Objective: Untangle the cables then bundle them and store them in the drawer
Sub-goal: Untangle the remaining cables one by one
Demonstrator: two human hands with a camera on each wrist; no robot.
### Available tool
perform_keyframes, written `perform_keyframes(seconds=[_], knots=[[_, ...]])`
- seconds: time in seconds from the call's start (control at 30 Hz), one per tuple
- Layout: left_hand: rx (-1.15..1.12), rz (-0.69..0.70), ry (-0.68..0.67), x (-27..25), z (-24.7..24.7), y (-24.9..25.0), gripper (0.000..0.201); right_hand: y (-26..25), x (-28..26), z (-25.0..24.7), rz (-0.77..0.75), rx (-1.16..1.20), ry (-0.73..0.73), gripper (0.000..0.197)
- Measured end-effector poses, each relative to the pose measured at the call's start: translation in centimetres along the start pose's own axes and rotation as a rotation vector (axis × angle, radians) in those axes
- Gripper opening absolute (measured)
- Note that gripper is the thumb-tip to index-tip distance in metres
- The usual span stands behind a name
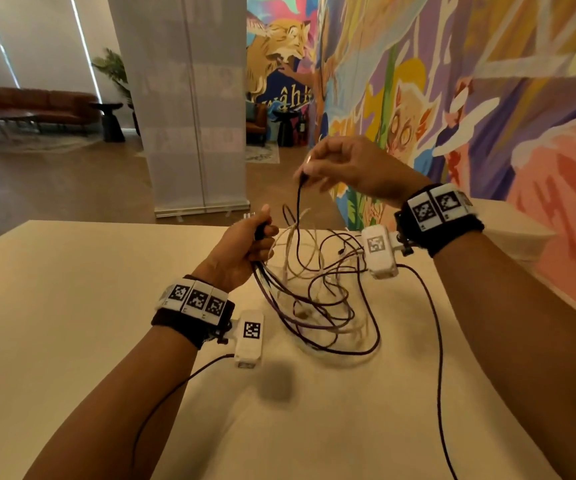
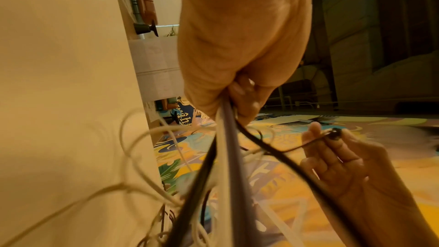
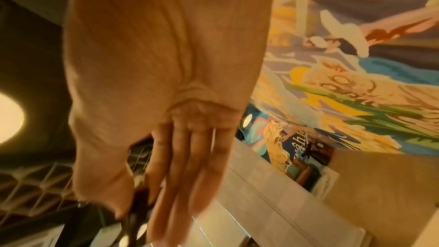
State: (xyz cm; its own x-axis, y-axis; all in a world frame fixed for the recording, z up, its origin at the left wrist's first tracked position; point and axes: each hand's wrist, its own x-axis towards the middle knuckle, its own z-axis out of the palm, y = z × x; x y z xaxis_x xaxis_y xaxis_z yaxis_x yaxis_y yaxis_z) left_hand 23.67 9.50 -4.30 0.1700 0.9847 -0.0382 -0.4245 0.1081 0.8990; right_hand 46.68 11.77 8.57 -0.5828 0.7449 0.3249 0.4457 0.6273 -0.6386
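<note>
A tangle of black, purple and white cables (image 1: pixel 317 299) hangs in loops over the cream table (image 1: pixel 72 306). My left hand (image 1: pixel 245 247) grips a bunch of the strands (image 2: pixel 225 138) above the table. Higher and to the right, my right hand (image 1: pixel 342 164) pinches the plug end of a black cable (image 1: pixel 302 180) between thumb and forefinger; the plug end (image 2: pixel 335 134) shows too in the left wrist view. In the right wrist view the right hand's fingers (image 3: pixel 180 176) are blurred. No drawer is in view.
A painted mural wall (image 1: pixel 487 98) runs along the right. A white roll-up banner (image 1: pixel 189 116) stands beyond the table's far edge. A sofa (image 1: pixel 37 105) and small side tables stand far back left. Wrist camera leads (image 1: pixel 435 323) trail over the table.
</note>
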Motion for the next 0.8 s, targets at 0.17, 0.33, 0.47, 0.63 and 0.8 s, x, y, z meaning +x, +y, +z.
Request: perform_keyframes(seconds=[0.17, 0.33, 0.47, 0.63, 0.8], knots=[[0.057, 0.027, -0.041, 0.4, -0.6, 0.6, 0.027, -2.7, -0.4, -3.0, -0.16, 0.214, 0.28, 0.022], [0.068, 0.085, -0.045, 0.6, -0.7, 1.1, 0.026, -3.7, -0.2, -2.3, -0.163, 0.187, 0.14, 0.016], [0.104, 0.135, -0.056, 1.2, -0.4, 0.9, 0.035, -1.9, 0.3, -1.2, -0.089, 0.514, 0.377, 0.022], [0.156, 0.165, -0.064, 1.6, -0.5, -0.5, 0.04, 5.2, -1.7, 8.1, 0.151, 0.569, 0.221, 0.031], [0.238, 0.151, -0.008, 1.9, -1.4, -2.6, 0.041, 9.1, -3.7, 12.6, 0.262, 1.125, 0.38, 0.036]])
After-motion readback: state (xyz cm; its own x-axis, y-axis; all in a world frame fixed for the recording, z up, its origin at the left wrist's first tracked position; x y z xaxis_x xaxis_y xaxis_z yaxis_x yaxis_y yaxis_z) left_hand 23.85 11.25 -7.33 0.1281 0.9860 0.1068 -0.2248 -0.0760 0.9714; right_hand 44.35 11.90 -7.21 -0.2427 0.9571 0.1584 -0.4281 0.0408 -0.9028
